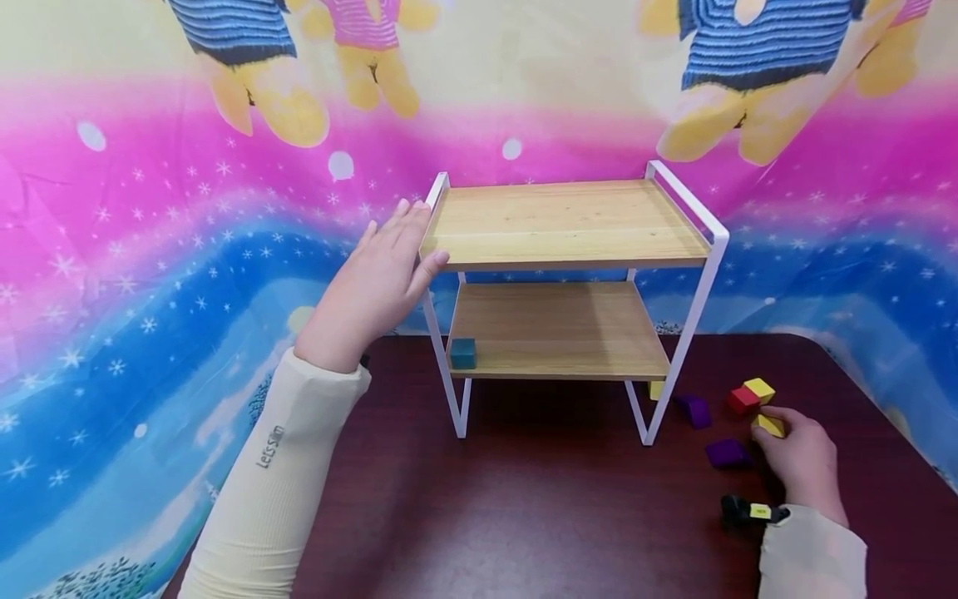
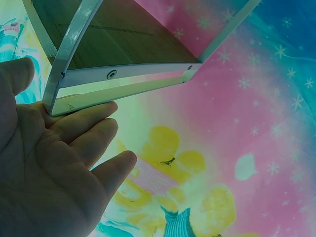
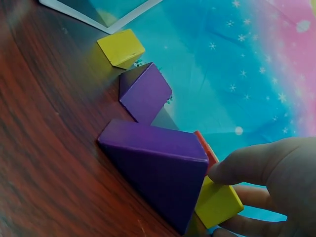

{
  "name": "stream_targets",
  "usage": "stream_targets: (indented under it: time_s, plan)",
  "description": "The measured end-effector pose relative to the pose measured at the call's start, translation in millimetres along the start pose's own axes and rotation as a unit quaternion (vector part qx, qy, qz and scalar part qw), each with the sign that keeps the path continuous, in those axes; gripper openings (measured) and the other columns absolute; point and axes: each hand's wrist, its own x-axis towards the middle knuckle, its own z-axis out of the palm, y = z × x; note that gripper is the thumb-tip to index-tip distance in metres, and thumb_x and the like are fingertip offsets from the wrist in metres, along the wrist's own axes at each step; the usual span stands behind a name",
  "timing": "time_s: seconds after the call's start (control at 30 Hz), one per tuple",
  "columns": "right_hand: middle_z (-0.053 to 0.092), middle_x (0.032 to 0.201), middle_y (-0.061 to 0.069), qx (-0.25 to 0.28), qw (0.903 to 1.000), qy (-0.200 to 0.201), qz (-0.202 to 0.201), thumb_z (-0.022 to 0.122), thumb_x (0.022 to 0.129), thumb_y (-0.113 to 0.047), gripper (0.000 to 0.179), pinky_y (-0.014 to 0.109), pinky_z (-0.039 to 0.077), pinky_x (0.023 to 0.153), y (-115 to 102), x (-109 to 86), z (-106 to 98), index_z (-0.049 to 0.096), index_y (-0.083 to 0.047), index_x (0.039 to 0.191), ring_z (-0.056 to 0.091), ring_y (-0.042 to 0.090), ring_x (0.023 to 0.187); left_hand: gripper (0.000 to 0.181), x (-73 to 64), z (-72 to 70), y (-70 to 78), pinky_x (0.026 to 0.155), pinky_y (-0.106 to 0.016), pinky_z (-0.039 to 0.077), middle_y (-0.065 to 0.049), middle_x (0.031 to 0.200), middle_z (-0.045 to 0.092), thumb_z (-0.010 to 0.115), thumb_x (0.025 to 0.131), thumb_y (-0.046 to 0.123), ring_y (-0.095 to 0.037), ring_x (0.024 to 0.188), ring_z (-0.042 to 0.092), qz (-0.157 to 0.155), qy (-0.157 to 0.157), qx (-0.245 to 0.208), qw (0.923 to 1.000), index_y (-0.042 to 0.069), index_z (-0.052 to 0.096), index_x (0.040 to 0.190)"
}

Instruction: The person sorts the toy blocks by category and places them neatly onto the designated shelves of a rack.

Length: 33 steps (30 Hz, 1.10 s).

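Note:
My left hand [image 1: 377, 279] rests with straight fingers against the white frame at the upper left of a two-tier wooden shelf [image 1: 561, 225]. In the left wrist view the fingers [image 2: 89, 121] lie along the white metal side rail [image 2: 123, 93]. At the right of the table, my right hand [image 1: 801, 457] pinches a yellow block [image 1: 768, 426] between thumb and fingers. Just beyond it sit a red block [image 1: 743, 400] and another yellow block [image 1: 759, 389]. A purple triangular block [image 3: 153, 163] stands close beside the held block in the right wrist view.
A teal cube [image 1: 463, 353] sits at the left end of the lower shelf. Another purple block [image 1: 696, 411] and a yellow block [image 1: 655, 390] lie near the shelf's right leg. Behind the dark table [image 1: 524, 516] hangs a printed cloth [image 1: 187, 191].

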Motion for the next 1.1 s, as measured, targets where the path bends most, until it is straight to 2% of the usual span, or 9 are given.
stream_targets:
  time_s: [0.5, 0.73, 1.1]
  plan:
    - [0.045, 0.133, 0.043, -0.010, 0.9994, 0.024, -0.022, 0.056, 0.100, -0.011, 0.043, 0.071, 0.036, 0.094, 0.7, 3.4, 5.7, 0.052, 0.013, 0.135, 0.042, 0.057, 0.113, 0.074, 0.8, -0.7, -1.4, 0.125, -0.049, 0.005, -0.009, 0.169, 0.018, 0.044, 0.106, 0.047, -0.023, 0.156, 0.006, -0.006, -0.008, -0.001, 0.9999, 0.010, 0.015, 0.163]
    - [0.045, 0.133, 0.043, -0.015, 0.9989, 0.023, -0.037, 0.057, 0.100, -0.011, 0.042, 0.071, 0.037, 0.093, -0.4, 0.4, 5.2, 0.054, 0.014, 0.133, 0.043, 0.058, 0.113, 0.074, -1.0, -1.2, -1.6, 0.125, -0.049, 0.006, -0.009, 0.168, 0.020, 0.045, 0.106, 0.046, -0.024, 0.156, 0.008, -0.007, -0.005, -0.003, 1.0000, 0.009, 0.017, 0.163]
    - [0.045, 0.133, 0.044, -0.012, 0.9991, 0.020, -0.037, 0.056, 0.102, -0.012, 0.042, 0.073, 0.036, 0.094, 3.2, -2.5, 1.8, 0.053, 0.014, 0.134, 0.042, 0.059, 0.114, 0.072, -0.8, -1.8, -0.3, 0.126, -0.048, 0.005, -0.008, 0.168, 0.018, 0.043, 0.107, 0.046, -0.023, 0.156, 0.007, 0.003, 0.000, -0.004, 1.0000, 0.012, 0.015, 0.164]
